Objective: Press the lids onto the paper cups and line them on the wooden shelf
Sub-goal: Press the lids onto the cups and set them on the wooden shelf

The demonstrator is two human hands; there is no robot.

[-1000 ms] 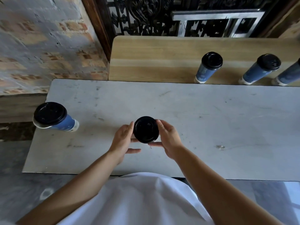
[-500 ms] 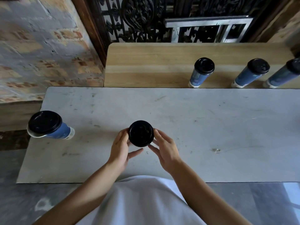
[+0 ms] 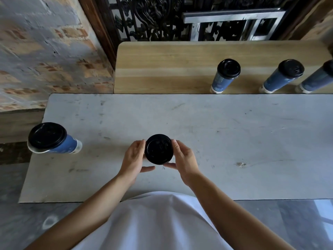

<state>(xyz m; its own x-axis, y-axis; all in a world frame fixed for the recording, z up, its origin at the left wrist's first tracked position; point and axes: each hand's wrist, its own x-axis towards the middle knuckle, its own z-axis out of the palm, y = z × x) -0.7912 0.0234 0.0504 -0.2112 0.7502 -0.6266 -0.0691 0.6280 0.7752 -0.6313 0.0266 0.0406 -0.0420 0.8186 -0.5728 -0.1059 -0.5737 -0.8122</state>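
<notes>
A paper cup with a black lid [image 3: 158,149] stands on the grey table [image 3: 234,141] right in front of me; only its lid shows from above. My left hand [image 3: 134,159] curls round its left side and my right hand [image 3: 183,158] round its right side, fingers at the lid's rim, thumbs below it. A second blue cup with a black lid [image 3: 52,138] stands at the table's left edge. On the wooden shelf [image 3: 162,69] behind the table, three lidded blue cups stand in a row at the right: [image 3: 225,76], [image 3: 282,76], [image 3: 317,80].
A brick wall rises at the left and a dark ornate metal grille [image 3: 153,17] stands behind the shelf. The shelf's left half carries nothing. My white shirt fills the bottom of the view.
The view has shifted slightly, and both hands have stayed round the lidded cup with the fingers closing a little tighter at the rim. The other cups have not moved.
</notes>
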